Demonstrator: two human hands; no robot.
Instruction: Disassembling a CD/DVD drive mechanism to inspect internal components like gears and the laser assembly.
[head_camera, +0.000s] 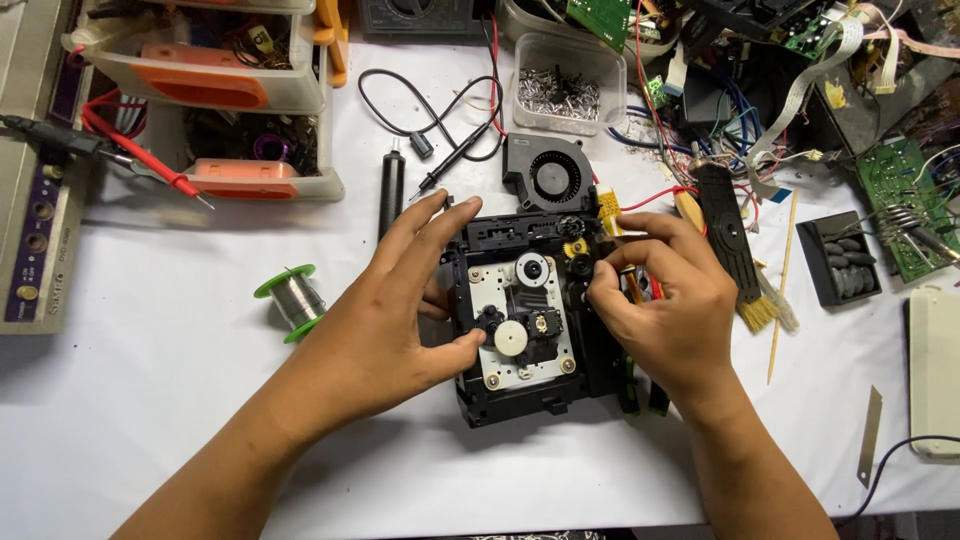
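While left hand (385, 325) clamps the black drive mechanism (525, 320) steady, right hand (660, 300) fingertips pinch narrowly at a small black gear (579, 268) beside the yellow gear (577, 247).

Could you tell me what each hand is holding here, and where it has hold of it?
The left hand grips the black drive mechanism by its left edge; the right hand pinches a small part at its right edge.

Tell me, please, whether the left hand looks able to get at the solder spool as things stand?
Probably yes: the solder spool lies on bare table beside the left hand, nothing between them, though that hand now grips the black mechanism.
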